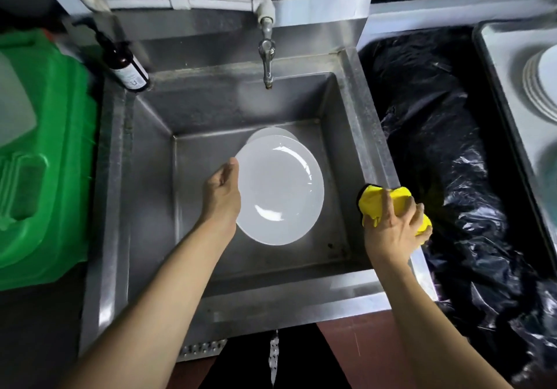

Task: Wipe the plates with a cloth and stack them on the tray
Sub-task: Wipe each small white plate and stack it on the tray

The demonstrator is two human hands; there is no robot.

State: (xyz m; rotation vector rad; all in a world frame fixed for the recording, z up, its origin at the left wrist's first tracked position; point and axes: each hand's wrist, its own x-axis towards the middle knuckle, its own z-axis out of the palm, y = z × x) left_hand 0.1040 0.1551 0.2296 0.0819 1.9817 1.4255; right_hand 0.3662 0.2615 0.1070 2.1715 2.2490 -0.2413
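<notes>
In the left grip (223, 195): white plate (280, 189), clamped at its left rim, thumb on the upper edge, other fingers hidden under the plate. Plate tilted, face up toward the camera, over the middle of the steel sink (340, 102), immediately right of that grip. Under its far edge: second white plate (269, 131), only a narrow crescent visible; lying flat on the sink floor or not, cannot tell. In the right grip (391, 226): yellow cloth (373, 198), bunched, fingers curled round it, resting on the nearer part of the sink's right rim. Cloth to the right of the held plate, apart from it, no contact. Above the far wall of the sink: metal tap (266, 54) on a white pipe (211, 2), spout down. At the far-left corner of the sink rim: dark brown bottle (126, 66) with a pale label, leaning. Left of the sink: green plastic container (60, 147). Right of the sink: crumpled black plastic sheet (437, 147). Far right, at the frame edge: grey tray (506, 57) with a stack of white plates (536, 87), partly cut off, well apart from both grips.
</notes>
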